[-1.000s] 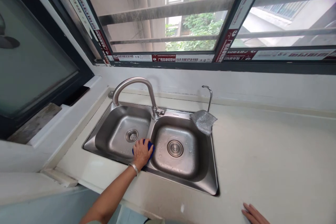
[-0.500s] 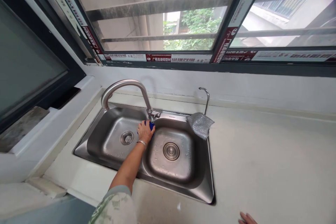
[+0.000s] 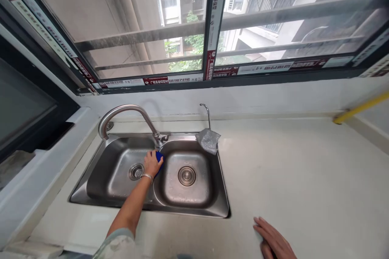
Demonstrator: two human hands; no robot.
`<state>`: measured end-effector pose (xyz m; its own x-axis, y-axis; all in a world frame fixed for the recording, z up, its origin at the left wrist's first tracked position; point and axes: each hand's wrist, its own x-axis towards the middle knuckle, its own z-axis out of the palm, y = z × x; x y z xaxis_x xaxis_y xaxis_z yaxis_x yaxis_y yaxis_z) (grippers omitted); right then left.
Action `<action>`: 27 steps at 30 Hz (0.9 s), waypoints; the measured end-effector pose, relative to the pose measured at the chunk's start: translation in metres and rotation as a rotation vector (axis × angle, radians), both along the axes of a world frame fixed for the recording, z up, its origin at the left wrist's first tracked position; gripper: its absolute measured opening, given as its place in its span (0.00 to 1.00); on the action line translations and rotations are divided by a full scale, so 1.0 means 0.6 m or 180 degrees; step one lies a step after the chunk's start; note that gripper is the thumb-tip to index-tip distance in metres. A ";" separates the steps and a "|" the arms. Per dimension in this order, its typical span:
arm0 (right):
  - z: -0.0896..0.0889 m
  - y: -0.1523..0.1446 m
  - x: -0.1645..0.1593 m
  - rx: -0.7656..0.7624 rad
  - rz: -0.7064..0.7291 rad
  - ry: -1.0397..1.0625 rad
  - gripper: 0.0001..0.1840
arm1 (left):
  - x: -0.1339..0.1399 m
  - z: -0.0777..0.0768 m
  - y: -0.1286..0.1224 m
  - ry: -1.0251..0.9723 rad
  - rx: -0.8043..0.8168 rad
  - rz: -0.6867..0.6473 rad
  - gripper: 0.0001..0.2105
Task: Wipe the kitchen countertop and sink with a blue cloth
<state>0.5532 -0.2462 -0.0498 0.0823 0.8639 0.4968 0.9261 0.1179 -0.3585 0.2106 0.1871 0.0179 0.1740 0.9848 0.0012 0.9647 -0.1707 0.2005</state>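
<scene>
My left hand (image 3: pixel 152 164) is closed over a blue sponge (image 3: pixel 159 157), mostly hidden under the fingers. It presses it on the divider between the two bowls of the steel sink (image 3: pixel 194 211), just in front of the tap (image 3: pixel 129 108). A bracelet circles that wrist. At the lower right, my right hand (image 3: pixel 272 238) is at the pale countertop (image 3: pixel 291 178), fingers stretched out and nothing seen in them. On the sink's back right corner lies a silver mesh cloth (image 3: pixel 208 141), apart from both hands.
A thin curved spout (image 3: pixel 208 114) rises behind the mesh cloth. Each bowl has a drain, the right one (image 3: pixel 186 176) with wet drops around it. A window frame (image 3: pixel 209 64) runs along the back, and a yellow pipe (image 3: pixel 363 107) enters at the right.
The view has swung right, so the sink sits farther left. My left hand has slid slightly toward me along the divider with the sponge. More of my right hand shows.
</scene>
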 end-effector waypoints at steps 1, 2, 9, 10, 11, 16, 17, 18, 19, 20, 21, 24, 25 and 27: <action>-0.003 -0.001 0.000 -0.0015 0.0003 0.0013 0.27 | -0.010 0.002 -0.016 0.0053 -0.0039 -0.0065 0.22; -0.005 -0.001 0.001 -0.0048 -0.0002 0.0036 0.27 | -0.019 0.004 -0.032 0.0104 -0.0081 -0.0116 0.22; 0.000 0.008 -0.007 0.0024 -0.0101 0.0234 0.25 | -0.073 0.028 -0.141 0.0275 -0.0359 -0.0345 0.19; 0.002 0.010 -0.009 0.0021 -0.0119 0.0241 0.24 | -0.079 0.032 -0.156 0.0278 -0.0431 -0.0399 0.18; 0.004 0.012 -0.010 0.0021 -0.0141 0.0244 0.24 | -0.085 0.036 -0.170 0.0271 -0.0517 -0.0473 0.17; 0.019 0.017 -0.016 0.0035 -0.0204 0.0277 0.25 | -0.104 0.052 -0.204 0.0109 -0.0956 -0.0936 0.14; 0.022 0.017 -0.018 0.0046 -0.0208 0.0285 0.25 | -0.103 0.054 -0.204 0.0069 -0.1036 -0.1021 0.14; 0.024 0.018 -0.019 0.0053 -0.0213 0.0292 0.26 | -0.100 0.056 -0.204 0.0025 -0.1115 -0.1101 0.14; 0.027 0.019 -0.020 0.0055 -0.0219 0.0299 0.26 | -0.094 0.057 -0.204 -0.0025 -0.1193 -0.1183 0.13; 0.029 0.019 -0.021 0.0054 -0.0225 0.0306 0.26 | -0.085 0.058 -0.204 -0.0088 -0.1268 -0.1269 0.13; 0.031 0.020 -0.022 0.0052 -0.0232 0.0317 0.26 | -0.072 0.057 -0.207 -0.0163 -0.1341 -0.1363 0.14; 0.034 0.023 -0.023 0.0066 -0.0269 0.0344 0.25 | -0.018 0.052 -0.223 -0.0424 -0.1516 -0.1667 0.14; 0.035 0.024 -0.024 0.0071 -0.0271 0.0348 0.25 | 0.004 0.049 -0.231 -0.0506 -0.1565 -0.1766 0.14; 0.039 0.026 -0.024 0.0073 -0.0266 0.0354 0.25 | 0.047 0.043 -0.247 -0.0647 -0.1649 -0.1937 0.14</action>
<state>0.5386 -0.2306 -0.0265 0.2090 0.8403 0.5002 0.8877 0.0515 -0.4574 0.2391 0.0389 0.0438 0.7227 0.6028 -0.3382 0.6697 -0.4898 0.5582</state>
